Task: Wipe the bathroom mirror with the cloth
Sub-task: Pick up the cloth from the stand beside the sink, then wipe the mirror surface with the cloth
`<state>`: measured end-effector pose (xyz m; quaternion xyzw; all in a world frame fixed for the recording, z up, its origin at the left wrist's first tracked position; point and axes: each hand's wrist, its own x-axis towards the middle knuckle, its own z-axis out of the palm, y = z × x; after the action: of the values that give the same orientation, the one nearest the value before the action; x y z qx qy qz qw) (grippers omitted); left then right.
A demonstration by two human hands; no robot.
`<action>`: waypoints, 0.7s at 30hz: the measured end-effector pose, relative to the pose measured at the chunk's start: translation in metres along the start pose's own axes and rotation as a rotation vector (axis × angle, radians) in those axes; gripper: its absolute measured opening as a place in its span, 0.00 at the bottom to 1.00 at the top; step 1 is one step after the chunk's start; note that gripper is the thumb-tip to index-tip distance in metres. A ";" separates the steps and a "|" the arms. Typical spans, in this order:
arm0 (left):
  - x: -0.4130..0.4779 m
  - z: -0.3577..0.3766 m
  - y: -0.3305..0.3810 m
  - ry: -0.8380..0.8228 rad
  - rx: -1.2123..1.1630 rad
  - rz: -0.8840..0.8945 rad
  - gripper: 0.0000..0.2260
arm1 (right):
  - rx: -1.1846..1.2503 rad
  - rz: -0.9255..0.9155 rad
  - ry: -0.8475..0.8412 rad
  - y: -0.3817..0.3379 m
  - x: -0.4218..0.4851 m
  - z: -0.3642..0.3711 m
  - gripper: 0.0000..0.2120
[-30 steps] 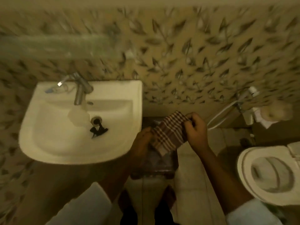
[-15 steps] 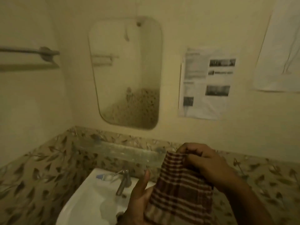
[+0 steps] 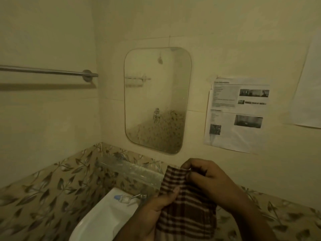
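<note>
A rounded rectangular mirror (image 3: 157, 100) hangs on the cream wall above the sink. It reflects a towel rail and leaf-patterned tiles. Below it, both my hands hold a brown and white checked cloth (image 3: 185, 209). My right hand (image 3: 206, 178) pinches the cloth's top edge. My left hand (image 3: 156, 209) grips the cloth's left side lower down. Hands and cloth are below the mirror's bottom edge, not touching it.
A white sink (image 3: 104, 218) with a tap (image 3: 141, 196) sits at the bottom left. A glass shelf (image 3: 132, 171) runs under the mirror. A metal towel rail (image 3: 48, 71) is on the left wall. Printed paper sheets (image 3: 236, 113) hang right of the mirror.
My view rose from the sink and floor to the wall with the mirror. The mirror now sits more centred. Both hands kept hold of the cloth and raised it.
</note>
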<state>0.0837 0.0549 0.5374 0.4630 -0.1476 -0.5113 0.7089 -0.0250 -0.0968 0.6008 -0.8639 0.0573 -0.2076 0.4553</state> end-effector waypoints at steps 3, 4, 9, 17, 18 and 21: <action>-0.002 0.002 0.005 -0.100 -0.179 -0.007 0.15 | -0.072 -0.018 0.089 0.009 0.013 -0.005 0.08; 0.002 -0.002 0.007 -0.128 -0.203 -0.017 0.18 | -0.092 -0.019 0.128 0.013 0.018 -0.006 0.07; 0.024 -0.018 0.041 -0.086 -0.220 0.068 0.24 | -0.229 -0.028 0.402 0.035 0.047 -0.008 0.07; 0.064 -0.027 0.120 0.129 -0.299 0.425 0.23 | -0.777 -0.182 0.663 0.039 0.145 -0.059 0.11; 0.069 -0.024 0.130 0.140 -0.307 0.473 0.24 | -0.844 -0.232 0.684 0.033 0.160 -0.068 0.13; 0.086 -0.014 0.158 0.193 -0.280 0.636 0.20 | -1.068 -0.374 0.721 0.010 0.207 -0.096 0.18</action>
<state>0.2229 -0.0043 0.6351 0.3384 -0.1455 -0.2344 0.8997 0.1244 -0.2358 0.7039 -0.8425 0.1498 -0.5018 -0.1262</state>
